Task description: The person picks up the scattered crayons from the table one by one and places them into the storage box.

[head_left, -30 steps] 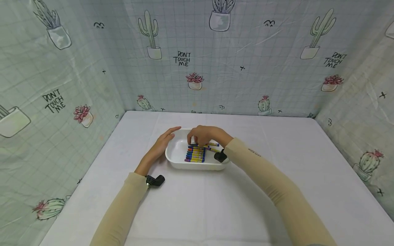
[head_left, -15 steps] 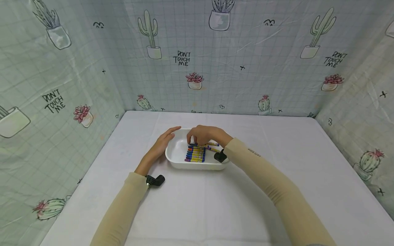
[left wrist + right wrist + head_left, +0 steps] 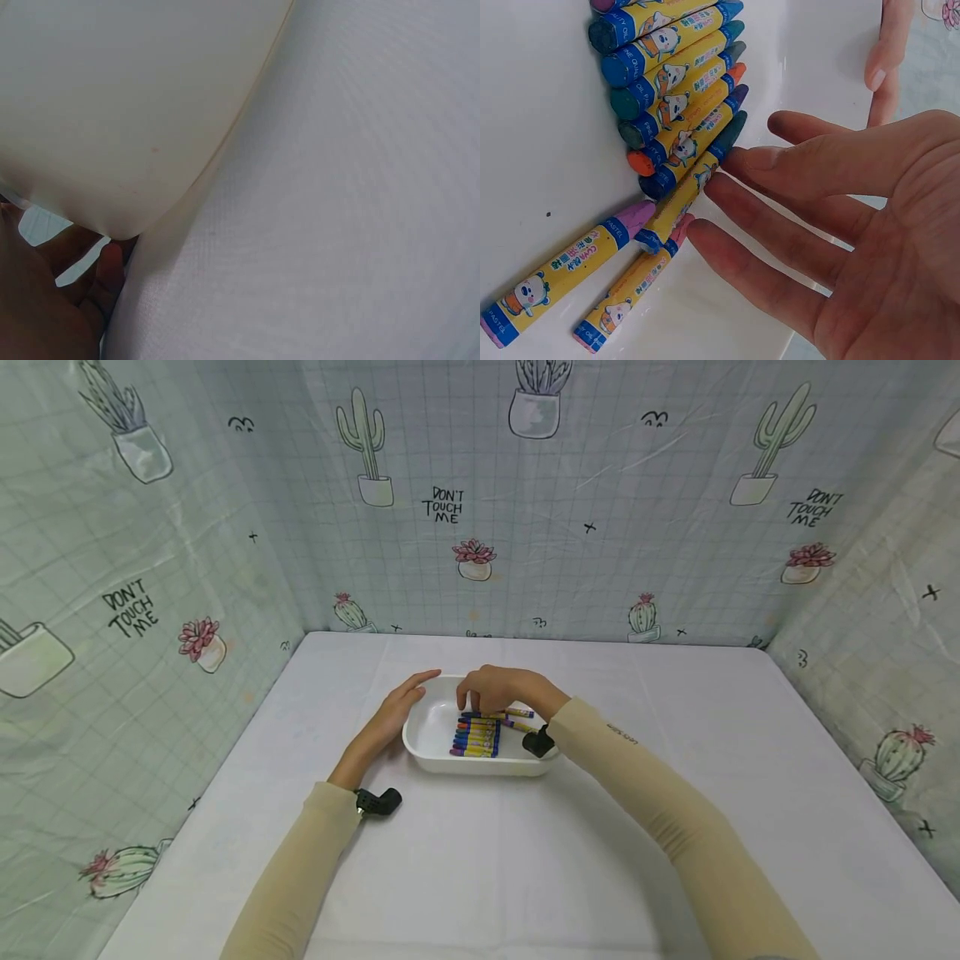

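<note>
A white tray (image 3: 442, 767) sits mid-table. My left hand (image 3: 388, 717) grips its left end, thumb over the rim and fingers along the outer wall, partly hidden in the left wrist view. Inside the tray my right hand (image 3: 498, 689) reaches down from the far side. In the right wrist view its outstretched fingertips (image 3: 718, 187) touch the side of a teal oil pastel (image 3: 688, 191), which lies at the end of a neat row of oil pastels (image 3: 676, 84). Two loose ones, a purple oil pastel (image 3: 568, 268) and a pink oil pastel (image 3: 630, 291), lie at an angle by its base.
A white cloth covers the table (image 3: 480, 860) around the tray. Behind and at both sides hangs a cactus-print curtain (image 3: 555, 552). Each wrist wears a small black camera (image 3: 379, 800).
</note>
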{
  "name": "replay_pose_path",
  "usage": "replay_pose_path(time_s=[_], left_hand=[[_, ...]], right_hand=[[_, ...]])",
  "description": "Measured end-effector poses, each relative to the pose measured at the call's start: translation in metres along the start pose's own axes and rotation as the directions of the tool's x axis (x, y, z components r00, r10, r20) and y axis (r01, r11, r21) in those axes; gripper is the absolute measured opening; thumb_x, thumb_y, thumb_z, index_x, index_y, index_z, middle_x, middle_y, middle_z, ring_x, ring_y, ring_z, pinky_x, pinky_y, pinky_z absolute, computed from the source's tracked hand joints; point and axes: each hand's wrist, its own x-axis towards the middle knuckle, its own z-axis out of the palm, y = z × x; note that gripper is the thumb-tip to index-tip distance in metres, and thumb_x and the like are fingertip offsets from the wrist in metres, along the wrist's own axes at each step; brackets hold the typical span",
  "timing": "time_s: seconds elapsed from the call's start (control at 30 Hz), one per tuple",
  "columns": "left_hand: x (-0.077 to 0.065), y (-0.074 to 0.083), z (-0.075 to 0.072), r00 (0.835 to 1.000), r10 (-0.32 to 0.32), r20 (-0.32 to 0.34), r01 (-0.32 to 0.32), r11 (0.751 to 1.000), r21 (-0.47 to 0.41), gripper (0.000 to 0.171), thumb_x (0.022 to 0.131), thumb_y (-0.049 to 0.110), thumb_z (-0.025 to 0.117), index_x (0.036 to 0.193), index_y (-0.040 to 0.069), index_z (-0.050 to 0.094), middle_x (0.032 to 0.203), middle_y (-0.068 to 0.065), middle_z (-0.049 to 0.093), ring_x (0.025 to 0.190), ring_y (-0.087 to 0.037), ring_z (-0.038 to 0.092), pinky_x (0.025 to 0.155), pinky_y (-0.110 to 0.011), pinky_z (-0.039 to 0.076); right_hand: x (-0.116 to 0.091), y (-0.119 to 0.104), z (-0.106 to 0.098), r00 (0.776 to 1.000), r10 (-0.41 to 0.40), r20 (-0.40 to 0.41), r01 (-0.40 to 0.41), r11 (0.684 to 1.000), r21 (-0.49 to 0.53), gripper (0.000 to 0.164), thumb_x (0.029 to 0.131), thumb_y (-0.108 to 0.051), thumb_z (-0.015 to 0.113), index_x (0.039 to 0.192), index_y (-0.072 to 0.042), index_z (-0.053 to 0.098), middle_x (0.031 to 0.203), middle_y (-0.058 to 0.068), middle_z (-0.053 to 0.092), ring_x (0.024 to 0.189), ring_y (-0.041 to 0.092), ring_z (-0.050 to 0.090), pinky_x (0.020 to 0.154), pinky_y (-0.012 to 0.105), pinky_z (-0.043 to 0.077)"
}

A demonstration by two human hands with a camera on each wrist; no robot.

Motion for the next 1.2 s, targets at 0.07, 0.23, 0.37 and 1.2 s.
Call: replay_pose_path(time_s=[0.07,0.23,0.37,1.2], left_hand=[[0.0,0.0,0.0,1.0,0.002,-0.003,-0.002,1.0,0.003,0.046,0.113,0.033,0.033,0.157,0.032,0.043,0.169,-0.003,0.033,0.153,-0.033,0.036,0.121,-0.06,0.033],[0.001,0.0,0.002,1.0,0.008,-0.001,-0.008,1.0,0.014,0.046,0.113,0.034,0.032,0.157,0.032,0.043,0.169,-0.004,0.033,0.154,-0.033,0.033,0.123,-0.061,0.028],[-0.001,0.004,0.004,1.0,0.001,0.007,-0.001,1.0,0.01,0.047,0.113,0.033,0.032,0.158,0.03,0.042,0.169,-0.006,0.033,0.153,-0.035,0.035,0.123,-0.061,0.029],[-0.006,-0.006,-0.008,0.998,-0.029,0.06,0.026,0.998,0.056,0.053,0.113,0.045,0.026,0.164,0.03,0.031,0.169,-0.009,0.034,0.155,-0.037,0.033,0.125,-0.061,0.025]], right_hand=[[-0.001,0.0,-0.001,1.0,-0.005,-0.003,0.005,1.0,-0.001,0.045,0.093,0.007,0.057,0.129,-0.018,0.069,0.124,0.008,0.072,0.113,0.023,0.066,0.099,0.04,0.056],[-0.008,0.002,-0.003,1.0,-0.019,-0.012,0.019,1.0,-0.002,0.045,0.092,0.005,0.059,0.13,-0.016,0.068,0.125,0.01,0.071,0.112,0.023,0.066,0.099,0.041,0.056],[-0.013,0.009,-0.006,0.999,-0.04,-0.034,0.041,0.999,0.015,0.043,0.092,0.002,0.063,0.132,-0.014,0.067,0.123,0.01,0.072,0.105,0.022,0.069,0.094,0.039,0.057],[-0.125,0.095,-0.03,0.916,0.08,-0.394,0.027,0.966,0.258,0.023,0.101,-0.009,0.062,0.123,-0.008,0.068,0.114,0.015,0.073,0.097,0.026,0.07,0.083,0.046,0.062]])
